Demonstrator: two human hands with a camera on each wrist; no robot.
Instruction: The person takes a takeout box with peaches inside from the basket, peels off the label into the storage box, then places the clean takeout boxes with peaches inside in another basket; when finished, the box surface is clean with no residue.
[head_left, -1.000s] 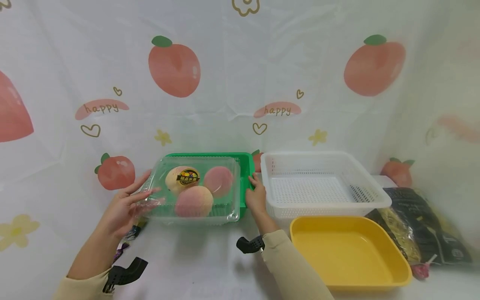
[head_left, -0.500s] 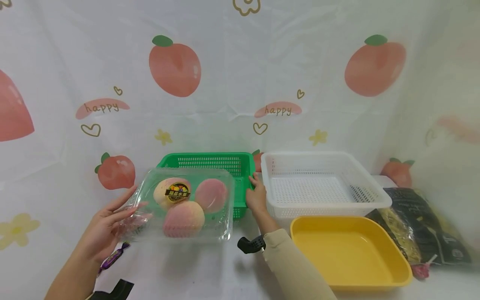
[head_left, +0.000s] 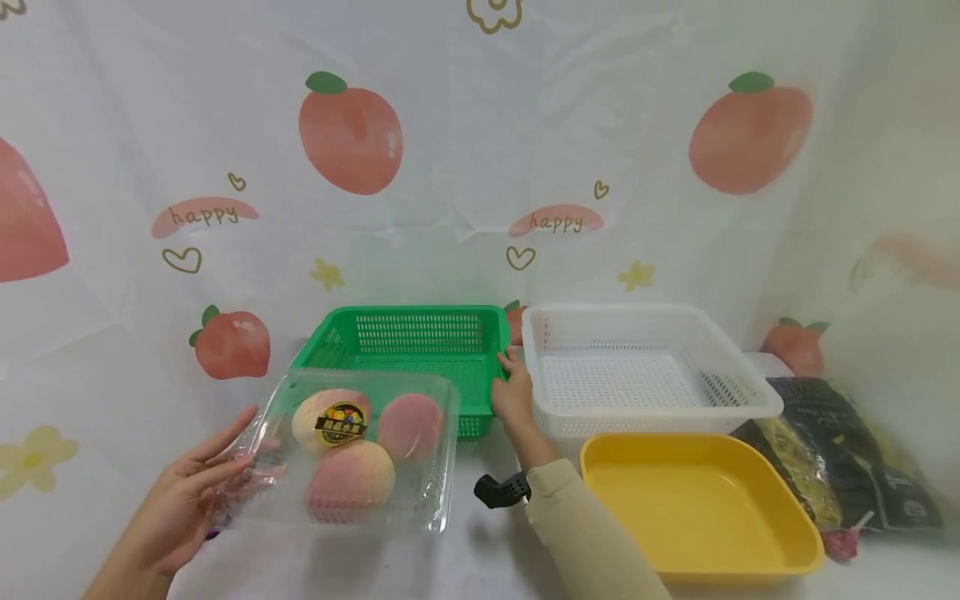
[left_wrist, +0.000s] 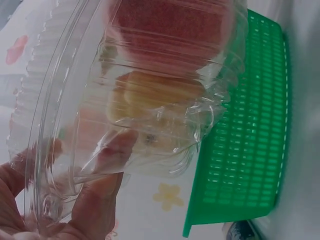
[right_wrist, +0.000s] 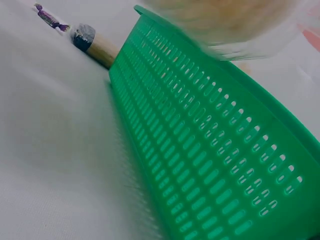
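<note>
My left hand [head_left: 183,492] grips the left end of a clear plastic fruit box [head_left: 442,467], thumb and fingers around its edge in the left wrist view. Inside are three pink-and-cream peaches [head_left: 352,483], under a black and gold label [head_left: 341,423] on the lid. The box is held up in front of a green plastic basket [head_left: 420,321], overlapping its front left corner in the head view. At the basket's right end, my right hand [head_left: 514,393] holds the side, its fingers at the rim. No peaches show inside the basket.
A white basket [head_left: 637,412] stands right of the green one, with a yellow tray [head_left: 697,517] in front. Farther right lie a black bag [head_left: 847,450] and a red-wrapped lollipop [head_left: 842,544]. A purple-wrapped candy [right_wrist: 50,17] lies beyond the green basket in the right wrist view.
The left hand has drawn the fruit box from over the green basket toward the front and left, uncovering the basket's inside. The right hand has stayed at the basket's right end.
</note>
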